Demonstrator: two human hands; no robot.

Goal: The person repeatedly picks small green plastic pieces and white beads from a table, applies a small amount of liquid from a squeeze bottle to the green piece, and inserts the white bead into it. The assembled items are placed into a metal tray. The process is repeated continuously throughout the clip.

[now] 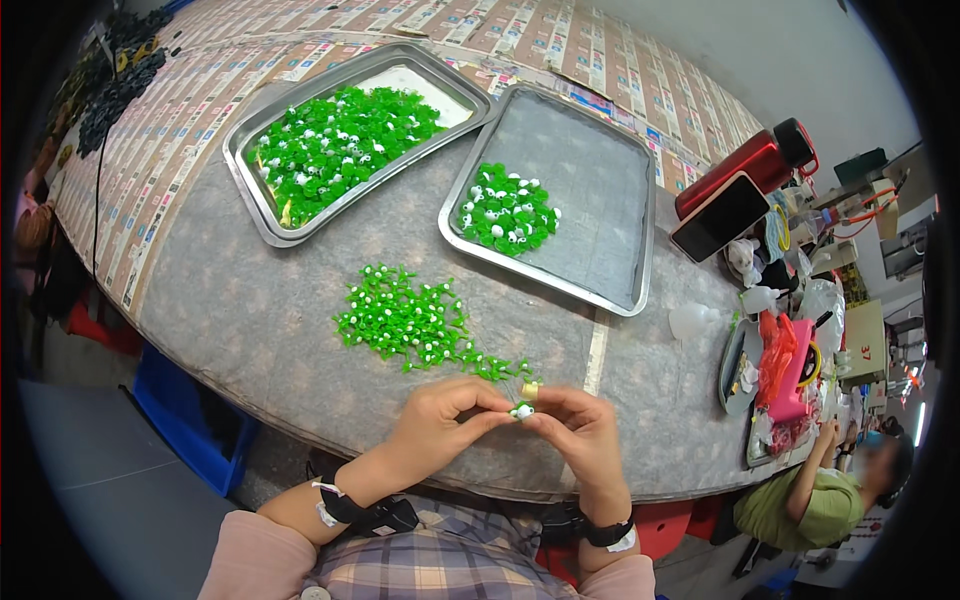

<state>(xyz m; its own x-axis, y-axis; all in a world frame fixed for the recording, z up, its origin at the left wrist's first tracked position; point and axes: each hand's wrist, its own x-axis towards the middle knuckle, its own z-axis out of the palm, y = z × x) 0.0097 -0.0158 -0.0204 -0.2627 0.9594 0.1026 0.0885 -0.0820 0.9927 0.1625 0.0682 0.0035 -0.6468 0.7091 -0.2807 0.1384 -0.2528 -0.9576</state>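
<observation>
Between my two hands is a small green-and-white plastic piece (522, 411), low over the near part of the table. My left hand (440, 424) pinches its left side with thumb and index finger. On its other side, the thumb and fingers of my right hand (582, 432) close on the same piece; a yellowish band wraps one right fingertip. Just beyond my fingers lies a loose pile of small green parts with white tips (405, 318), trailing toward my hands. The piece's finer details are too small to make out.
A metal tray (268, 232) heaped with green-and-white pieces stands far left. Another metal tray (560, 272) holds a smaller cluster. To the right are a red bottle (735, 172), a phone (722, 218), a squeeze bottle (692, 321) and a pink container (795, 375). A person in green (820, 510) sits lower right.
</observation>
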